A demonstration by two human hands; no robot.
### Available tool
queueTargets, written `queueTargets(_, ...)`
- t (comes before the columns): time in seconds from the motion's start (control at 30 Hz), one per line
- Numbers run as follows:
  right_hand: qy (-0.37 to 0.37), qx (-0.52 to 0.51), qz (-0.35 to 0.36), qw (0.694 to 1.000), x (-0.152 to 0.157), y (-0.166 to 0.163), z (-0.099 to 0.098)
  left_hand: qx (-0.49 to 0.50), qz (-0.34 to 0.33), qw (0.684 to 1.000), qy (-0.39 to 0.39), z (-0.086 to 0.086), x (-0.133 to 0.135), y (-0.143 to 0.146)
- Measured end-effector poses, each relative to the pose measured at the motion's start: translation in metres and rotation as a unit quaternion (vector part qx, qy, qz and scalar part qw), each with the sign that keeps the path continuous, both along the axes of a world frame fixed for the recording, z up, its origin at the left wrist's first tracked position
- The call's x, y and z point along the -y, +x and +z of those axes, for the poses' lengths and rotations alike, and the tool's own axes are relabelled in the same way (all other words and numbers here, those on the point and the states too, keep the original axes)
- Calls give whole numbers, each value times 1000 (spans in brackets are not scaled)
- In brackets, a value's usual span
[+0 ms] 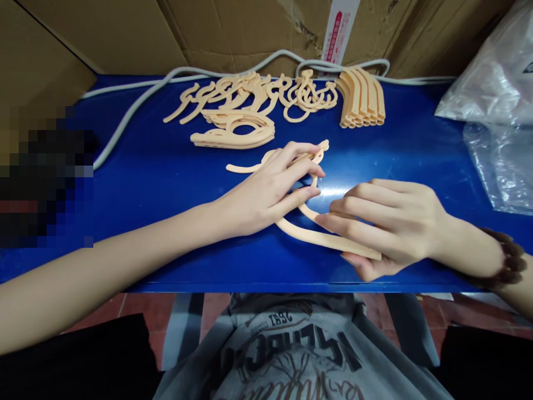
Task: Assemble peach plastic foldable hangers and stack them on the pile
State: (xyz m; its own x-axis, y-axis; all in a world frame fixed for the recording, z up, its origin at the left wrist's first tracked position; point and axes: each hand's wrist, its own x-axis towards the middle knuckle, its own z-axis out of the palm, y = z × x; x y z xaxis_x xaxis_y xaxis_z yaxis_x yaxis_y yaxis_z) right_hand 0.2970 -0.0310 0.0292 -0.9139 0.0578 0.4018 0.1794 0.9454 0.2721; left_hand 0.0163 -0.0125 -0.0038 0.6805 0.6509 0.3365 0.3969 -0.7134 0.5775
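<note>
A beige curved plastic piece (pixel 308 230) lies low over the blue tabletop in front of me. My right hand (pixel 387 222) is closed on its right end, thumb below and fingers above. My left hand (pixel 278 183) bends over the left part of the same piece, its thumb and fingertips closed about a thin beige upright part. Much of what lies under the left palm is hidden. A slim curved beige arm (pixel 244 168) sticks out to the left of that hand, and a knobbed beige end (pixel 323 147) shows beyond its fingertips.
Behind my hands lie loose S-shaped beige pieces (pixel 191 103), a flat stack with an oval opening (pixel 233 136), ring-shaped pieces (pixel 308 100) and nested curved arms (pixel 361 100). A white cable (pixel 137 105) runs along the cardboard (pixel 250 33). A clear plastic bag (pixel 495 94) sits right.
</note>
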Motion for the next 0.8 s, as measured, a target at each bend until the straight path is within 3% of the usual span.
queueTargets(0.5, -44, 1, 2, 999, -2, -5, -5, -3, -15, 1000, 23, -3, -2, -1)
queueTargets(0.8, -17, 29, -7, 999, -3, -4, -4, -13, -23, 999, 38, -3, -2, -2)
